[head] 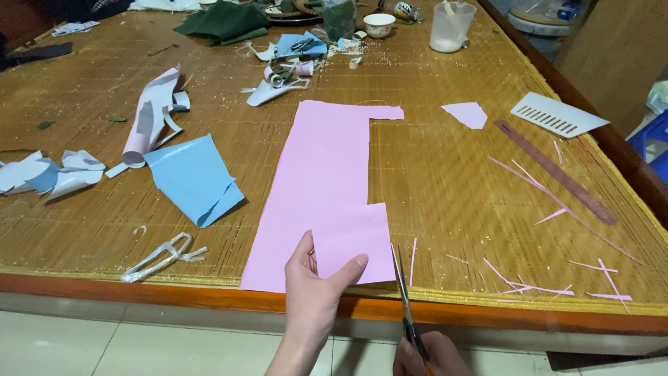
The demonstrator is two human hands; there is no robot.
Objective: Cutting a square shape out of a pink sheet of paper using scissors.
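Observation:
A long pink paper sheet (323, 188) with a cut-out notch on its right side lies on the bamboo-mat table (445, 174), reaching the near edge. My left hand (314, 292) pinches the sheet's near edge between thumb and fingers. My right hand (428, 355), at the bottom of the view, holds dark scissors (403, 289) whose blades point away from me, just right of the sheet's lower right corner.
Thin pink paper strips (550, 202) and a brown ruler (553, 170) lie to the right, with a small pink offcut (467, 114) and a white comb-like card (557, 115). Blue paper (193, 177), a pink roll (149, 115) and white scraps sit left. Cups and clutter stand at the back.

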